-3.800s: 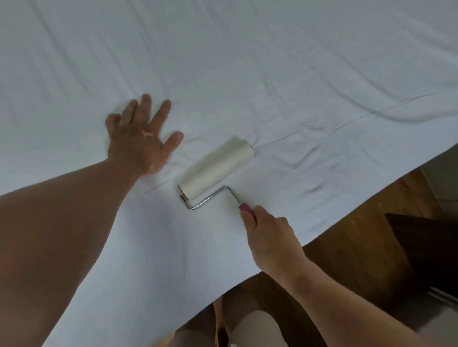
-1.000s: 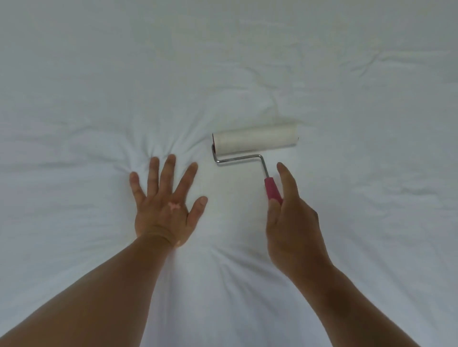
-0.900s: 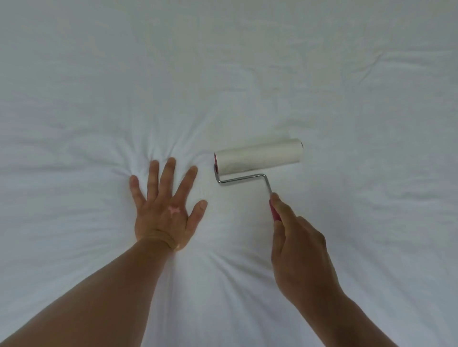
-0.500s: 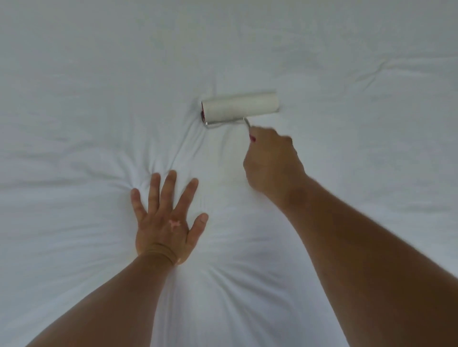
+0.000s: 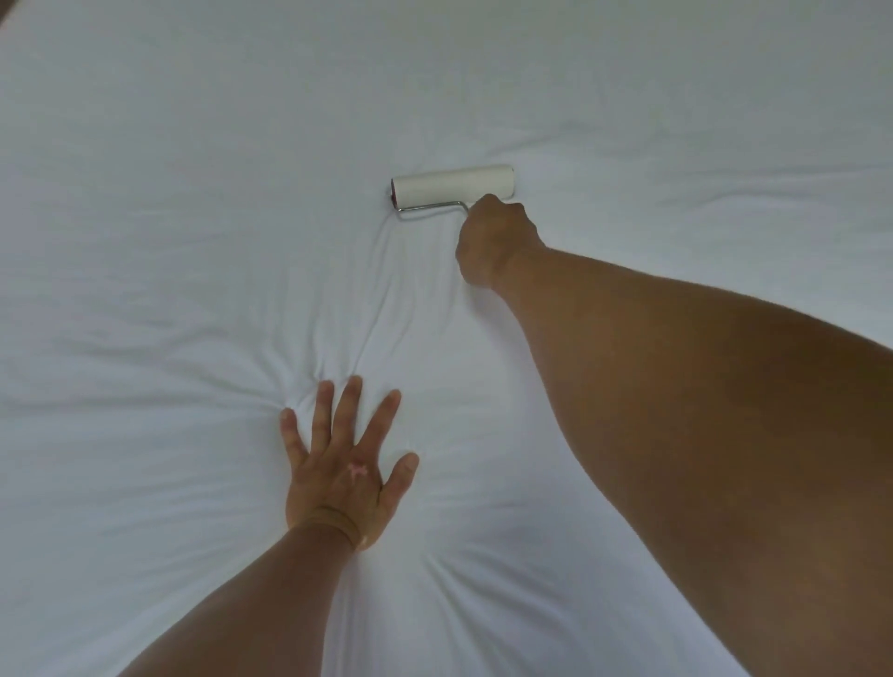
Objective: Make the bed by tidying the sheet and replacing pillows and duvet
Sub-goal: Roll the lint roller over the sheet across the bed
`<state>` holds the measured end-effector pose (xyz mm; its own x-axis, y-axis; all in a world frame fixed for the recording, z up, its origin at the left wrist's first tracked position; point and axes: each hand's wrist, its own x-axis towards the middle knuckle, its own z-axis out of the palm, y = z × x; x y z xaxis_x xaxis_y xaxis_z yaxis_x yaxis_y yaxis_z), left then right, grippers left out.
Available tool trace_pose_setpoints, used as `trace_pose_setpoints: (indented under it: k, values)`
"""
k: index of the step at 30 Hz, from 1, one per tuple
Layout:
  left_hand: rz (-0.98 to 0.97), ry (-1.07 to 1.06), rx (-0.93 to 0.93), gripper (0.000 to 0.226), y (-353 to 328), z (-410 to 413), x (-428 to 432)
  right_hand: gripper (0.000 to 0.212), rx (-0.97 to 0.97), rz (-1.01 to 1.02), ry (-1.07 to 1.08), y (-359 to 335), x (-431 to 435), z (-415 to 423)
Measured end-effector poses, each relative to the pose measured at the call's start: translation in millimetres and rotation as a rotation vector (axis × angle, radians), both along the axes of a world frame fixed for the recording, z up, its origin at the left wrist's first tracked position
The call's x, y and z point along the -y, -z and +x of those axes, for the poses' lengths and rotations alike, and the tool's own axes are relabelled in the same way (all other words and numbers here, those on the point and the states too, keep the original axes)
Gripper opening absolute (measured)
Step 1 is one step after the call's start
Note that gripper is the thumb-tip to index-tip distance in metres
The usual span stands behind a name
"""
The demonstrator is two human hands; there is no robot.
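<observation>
A white sheet [image 5: 193, 217] fills the whole view, with creases fanning out around my left hand. My left hand [image 5: 345, 461] lies flat on the sheet with fingers spread, pressing it down. My right hand [image 5: 495, 241] is stretched far forward and closed around the handle of a white lint roller [image 5: 452, 186]; the handle is hidden inside my fist. The roller's drum lies crosswise on the sheet, with its metal wire frame showing just below it. No pillows or duvet are in view.
A sliver of dark background shows at the top left corner [image 5: 6, 6]. My right forearm crosses the right half of the view above the sheet.
My right hand pulled the roller toward me, then pushed it far forward across the sheet, and my arm is now extended. My left hand stayed pressed flat in the same place.
</observation>
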<state>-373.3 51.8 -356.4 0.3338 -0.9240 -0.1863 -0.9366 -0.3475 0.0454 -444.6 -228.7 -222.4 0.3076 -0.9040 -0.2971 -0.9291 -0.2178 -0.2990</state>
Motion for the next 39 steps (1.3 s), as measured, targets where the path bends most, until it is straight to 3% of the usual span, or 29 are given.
trace_pose_setpoints:
  k: [7,11,14,16,19,23,28,35,37,39]
  values:
    - [0.068,-0.014,-0.049,0.072,-14,-1,3,0.021,-0.048,-0.001,-0.069,8,-62,-55]
    - [0.137,0.039,-0.131,0.075,-38,8,3,0.044,-0.017,0.047,-0.02,-1,-170,-123]
    - [0.207,0.178,-0.061,0.088,-58,39,-7,0.046,-0.011,0.083,0.058,-15,-214,-146]
    - [0.262,0.095,-0.027,0.106,-69,71,-18,0.043,-0.001,0.048,0.088,-29,-213,-142]
    - [0.375,-0.155,-0.126,0.126,-79,104,-25,0.039,0.128,-0.053,0.112,-45,-201,-106]
    - [0.485,-0.184,-0.232,0.14,-82,108,-10,0.02,0.15,-0.091,0.021,-27,-153,-15]
    - [0.517,-0.168,-0.224,0.14,-70,112,-4,0.039,-0.002,0.004,-0.112,9,-137,35]
    - [0.516,-0.133,-0.249,0.137,-66,115,-6,0.048,-0.062,0.126,0.014,-4,-260,-47]
    - [0.491,-0.118,-0.246,0.136,-63,116,-9,0.048,-0.071,0.091,0.031,-1,-255,-40]
    - [0.456,-0.112,-0.233,0.135,-60,116,-11,0.051,-0.102,-0.067,-0.064,8,-229,-19]
